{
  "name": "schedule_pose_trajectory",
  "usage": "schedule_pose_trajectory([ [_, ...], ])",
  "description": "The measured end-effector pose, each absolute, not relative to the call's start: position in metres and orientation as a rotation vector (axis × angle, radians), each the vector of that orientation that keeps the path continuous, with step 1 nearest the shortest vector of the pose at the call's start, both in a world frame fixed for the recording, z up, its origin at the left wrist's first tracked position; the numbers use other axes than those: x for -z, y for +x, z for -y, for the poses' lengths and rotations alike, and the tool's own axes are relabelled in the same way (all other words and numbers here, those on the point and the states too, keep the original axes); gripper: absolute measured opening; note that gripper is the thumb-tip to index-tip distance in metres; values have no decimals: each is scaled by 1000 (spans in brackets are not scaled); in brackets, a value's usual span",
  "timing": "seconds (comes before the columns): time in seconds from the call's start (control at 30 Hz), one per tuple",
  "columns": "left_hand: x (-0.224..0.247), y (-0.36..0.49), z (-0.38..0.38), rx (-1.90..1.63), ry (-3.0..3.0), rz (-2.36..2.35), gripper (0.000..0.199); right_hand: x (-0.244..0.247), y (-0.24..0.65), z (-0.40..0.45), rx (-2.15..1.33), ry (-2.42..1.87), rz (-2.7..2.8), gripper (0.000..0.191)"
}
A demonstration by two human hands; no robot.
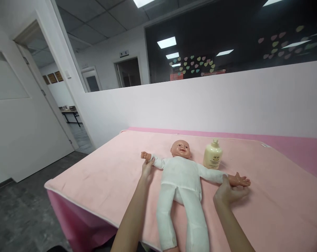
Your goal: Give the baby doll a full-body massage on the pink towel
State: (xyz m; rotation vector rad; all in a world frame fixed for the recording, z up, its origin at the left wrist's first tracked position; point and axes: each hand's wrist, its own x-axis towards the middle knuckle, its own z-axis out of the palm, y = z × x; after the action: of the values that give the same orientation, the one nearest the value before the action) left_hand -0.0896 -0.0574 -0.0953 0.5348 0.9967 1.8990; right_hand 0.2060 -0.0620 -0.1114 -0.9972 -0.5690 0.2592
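Note:
A baby doll (pixel 181 175) with a white cloth body lies on its back on the pink blanket, head toward the wall and both arms spread out. My left hand (pixel 147 168) grips the doll's arm at the wrist on the left side. On the right side my right hand (pixel 229 192) holds the doll's other forearm, thumb on top and fingers beneath the doll's hand. A pale yellow pump bottle (pixel 213 155) stands upright beside the doll's head, just above that outstretched arm.
The pink blanket (pixel 95 175) covers a table over a darker pink cloth (pixel 287 147). Behind it rises a white wall (pixel 200 105) with a window above. A white door (pixel 24 115) and grey floor are at the left.

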Motion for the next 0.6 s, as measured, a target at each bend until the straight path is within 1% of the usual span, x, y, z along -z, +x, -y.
schedule_pose_trajectory([
  [0.07, 94, -87, 60, -1901, 535, -990, 35, 112, 207, 62, -269, -1004, 583, 58],
  [0.17, 95, -86, 60, -1902, 529, -990, 41, 114, 207, 61, -291, -990, 562, 63],
  [0.3, 99, -87, 58, -1896, 541, -992, 46, 117, 208, 57, -290, -962, 517, 61],
  [0.6, 106, -93, 50, -1896, 552, -1070, 39, 127, 215, 40, -344, -931, 465, 72],
])
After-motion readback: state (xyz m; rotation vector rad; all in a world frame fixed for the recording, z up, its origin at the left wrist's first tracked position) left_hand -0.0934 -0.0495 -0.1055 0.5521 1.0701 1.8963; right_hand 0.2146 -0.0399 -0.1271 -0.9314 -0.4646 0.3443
